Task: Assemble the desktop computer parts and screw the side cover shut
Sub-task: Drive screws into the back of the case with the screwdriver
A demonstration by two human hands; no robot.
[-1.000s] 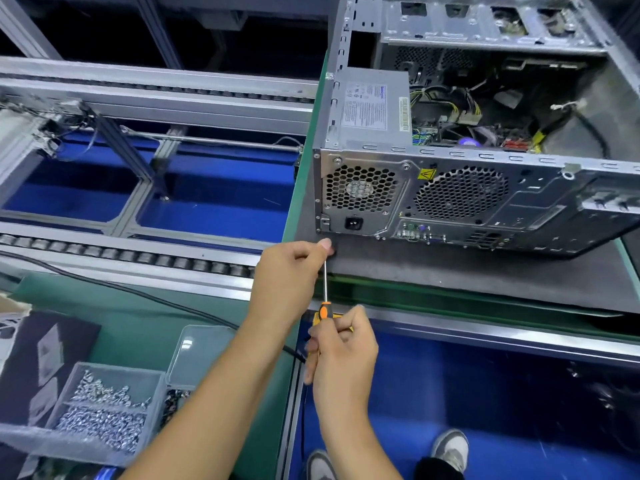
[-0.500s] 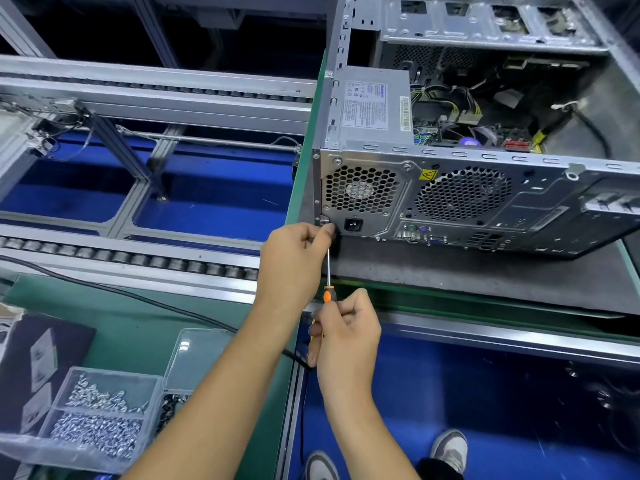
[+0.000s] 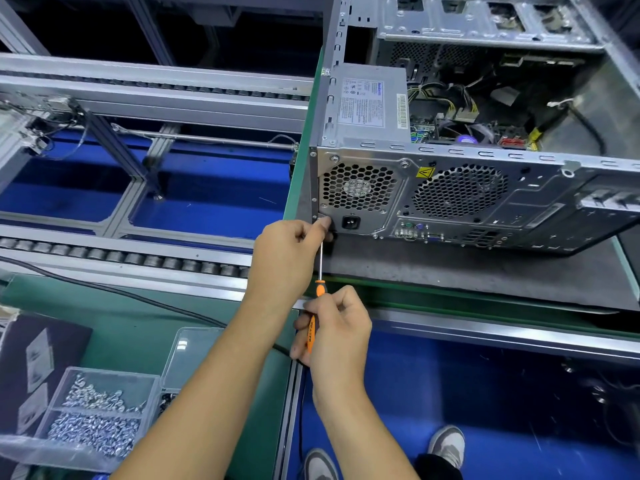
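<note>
right hand (image 3: 334, 323) grips orange screwdriver (image 3: 318, 299) at lower centre | shaft runs straight up-frame to computer case (image 3: 485, 202) rear lower-left corner | left hand (image 3: 287, 258) – the nearer one – pinches at the tip, steadying; screw itself hidden | case open on top

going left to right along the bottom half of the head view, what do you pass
screw tray → clear lid → left hand → screwdriver → right hand → computer case
</note>
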